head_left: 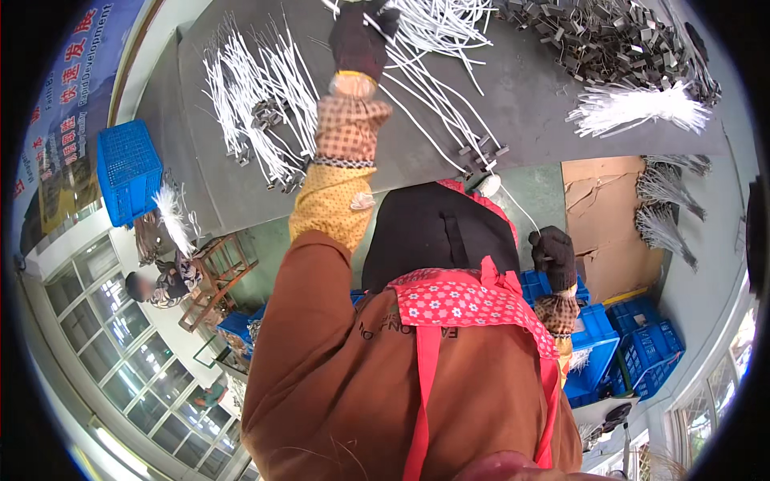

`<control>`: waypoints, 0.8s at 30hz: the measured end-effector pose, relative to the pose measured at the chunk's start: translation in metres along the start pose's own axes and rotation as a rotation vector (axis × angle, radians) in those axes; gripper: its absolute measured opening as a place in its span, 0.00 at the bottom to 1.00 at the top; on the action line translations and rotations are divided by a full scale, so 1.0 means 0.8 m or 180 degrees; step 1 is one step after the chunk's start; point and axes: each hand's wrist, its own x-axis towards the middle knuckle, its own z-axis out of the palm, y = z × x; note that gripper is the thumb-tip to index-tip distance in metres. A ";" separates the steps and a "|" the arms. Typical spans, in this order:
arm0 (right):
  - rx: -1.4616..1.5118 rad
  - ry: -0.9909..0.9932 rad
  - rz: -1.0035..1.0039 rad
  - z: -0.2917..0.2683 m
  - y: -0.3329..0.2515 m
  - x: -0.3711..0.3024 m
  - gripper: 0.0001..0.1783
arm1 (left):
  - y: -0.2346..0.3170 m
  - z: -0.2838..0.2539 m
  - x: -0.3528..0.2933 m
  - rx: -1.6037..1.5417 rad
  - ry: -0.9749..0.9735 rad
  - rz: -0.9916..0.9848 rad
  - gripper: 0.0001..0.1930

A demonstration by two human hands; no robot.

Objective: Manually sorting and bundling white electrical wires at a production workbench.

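Note:
My left hand (362, 40), in a dark glove, reaches to the far edge of the view. Its fingers are closed on a white cable, and more white cables (441, 28) lie just right of it. Down at the right, beside my lap, my gloved right hand (553, 252) is closed round the end of a thin white wire (520, 207). This wire runs up to a round white piece (488, 186) at the table's near edge. Close to that piece, several white cables with small dark metal ends (481, 151) lie on the grey table (529, 112).
White cables (265, 96) spread over the table's left. Dark metal parts (609, 40) are heaped at the far right, behind a white cable bundle (638, 110). Blue crates (128, 172) stand left and lower right. Wire bundles lie by cardboard (605, 208). Another person (168, 284) is at the left.

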 end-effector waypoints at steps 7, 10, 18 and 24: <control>0.0204 0.0003 -0.0518 0.059 -0.063 0.034 0.11 | 0.117 0.132 0.002 0.0525 -0.0505 0.1238 0.12; -0.0223 -0.0064 -0.0437 0.090 -0.088 0.075 0.12 | 0.085 0.094 -0.026 0.0513 -0.0021 0.0993 0.13; -0.0278 0.0010 -0.0780 0.179 -0.121 0.174 0.17 | -0.111 -0.033 -0.131 0.0892 0.0827 -0.0325 0.09; -0.1202 0.0739 -0.1670 0.222 -0.099 0.266 0.20 | -0.176 -0.019 -0.174 0.2367 0.0454 0.0117 0.15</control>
